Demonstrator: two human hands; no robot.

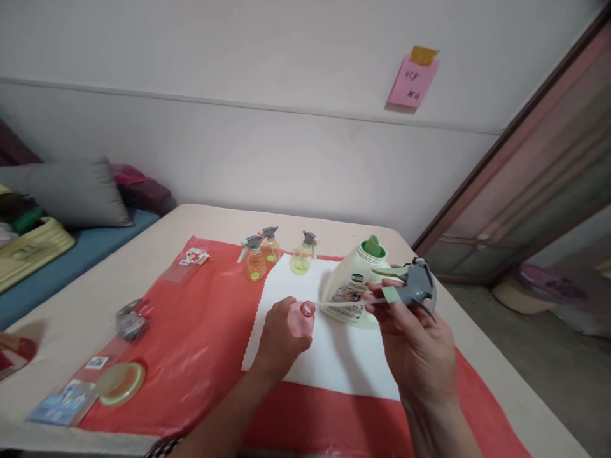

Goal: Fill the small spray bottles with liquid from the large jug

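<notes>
My left hand (pixel 280 340) is wrapped round a small pink see-through bottle (pixel 301 319) whose threaded mouth is uncapped and tilted to the right. In my right hand (pixel 417 353) is a grey and green spray trigger head (pixel 417 286), held by its collar. Its thin white dip tube (pixel 351 303) points left, and the tip is close to the bottle's mouth; whether it is inside I cannot tell. Just behind the tube stands a large cream jug (pixel 351 277) with a green pouring spout (pixel 373 247).
Three yellowish spray bottles, including one (pixel 301 257) by the white sheet (pixel 344 375), stand at the back. The red cloth (pixel 205 331) carries a round lid (pixel 121 383), a plastic packet (pixel 191 257) and a grey object (pixel 131 321). A pink note (pixel 413 83) hangs on the wall.
</notes>
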